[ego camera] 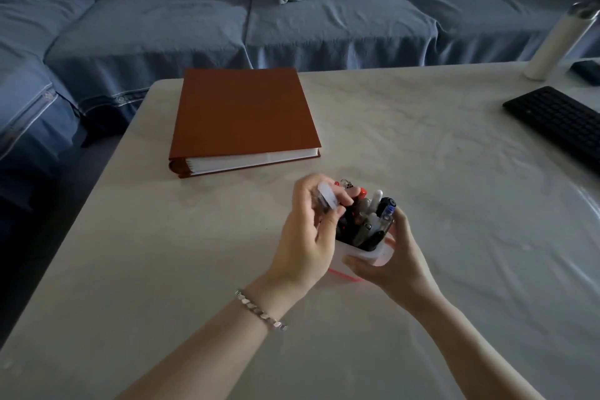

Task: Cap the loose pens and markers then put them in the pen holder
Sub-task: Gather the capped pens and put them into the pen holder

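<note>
L hand (305,232) pinches pen (327,199), R hand (394,258) grips holder (365,256) mid table (454,172).

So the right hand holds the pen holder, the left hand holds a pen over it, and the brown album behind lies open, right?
No: the head view shows the brown album lying closed. The rest stands: the right hand holds the pen holder, the left hand a pen over it.
</note>
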Demonstrator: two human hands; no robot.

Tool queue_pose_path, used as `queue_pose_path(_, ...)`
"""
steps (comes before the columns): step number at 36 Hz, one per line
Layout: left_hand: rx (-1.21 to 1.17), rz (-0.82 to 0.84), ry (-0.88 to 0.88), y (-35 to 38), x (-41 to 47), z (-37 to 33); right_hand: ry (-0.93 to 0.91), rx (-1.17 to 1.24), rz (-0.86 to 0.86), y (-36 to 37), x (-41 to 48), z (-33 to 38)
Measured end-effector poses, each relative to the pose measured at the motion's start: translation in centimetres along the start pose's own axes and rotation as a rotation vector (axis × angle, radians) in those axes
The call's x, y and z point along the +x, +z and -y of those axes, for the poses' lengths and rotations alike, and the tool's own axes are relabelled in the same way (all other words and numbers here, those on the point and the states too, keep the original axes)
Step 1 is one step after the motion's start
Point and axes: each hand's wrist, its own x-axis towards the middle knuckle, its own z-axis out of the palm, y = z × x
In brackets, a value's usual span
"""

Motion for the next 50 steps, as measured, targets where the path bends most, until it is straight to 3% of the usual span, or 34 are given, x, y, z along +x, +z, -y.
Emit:
queue_pose_path(5,0.311,0.049,0.177,-1.2,-0.2,0.8,-0.012,0.001,0.007,0.1,0.0,0.0)
queue_pose_path(9,0.420,0.053,0.235,-1.6,-0.7,1.5,-0.029,0.001,0.011,0.0,0.0,0.0)
queue_pose_path(15,0.464,0.201,0.184,-1.7,-0.6,2.1,-0.024,0.005,0.011,0.0,0.1,-0.3)
queue_pose_path(20,0.631,0.317,0.143,-1.2,0.2,3.3,-0.014,0.047,0.019,0.1,0.0,-0.2)
queue_pose_path(25,0.204,0.269,-0.203,-1.3,-0.1,1.4,-0.027,0.069,0.020,0.1,-0.3,-0.1)
queue_pose_path(28,0.001,0.181,-0.503,-2.2,-1.2,2.4,-0.047,0.056,-0.025,0.2,-0.8,0.4)
queue_pose_path(30,-0.144,0.220,-0.652,-2.7,-1.5,3.0,-0.041,0.053,-0.059,0.3,-1.1,0.5)
queue_pose_path(38,-0.177,0.170,-0.712,-2.7,-2.4,3.3,0.030,0.187,-0.105,0.2,-1.1,1.1)
queue_pose_path(50,-0.187,0.006,-0.749,-5.2,4.5,4.4,-0.039,0.269,0.052,2.2,9.1,4.9)
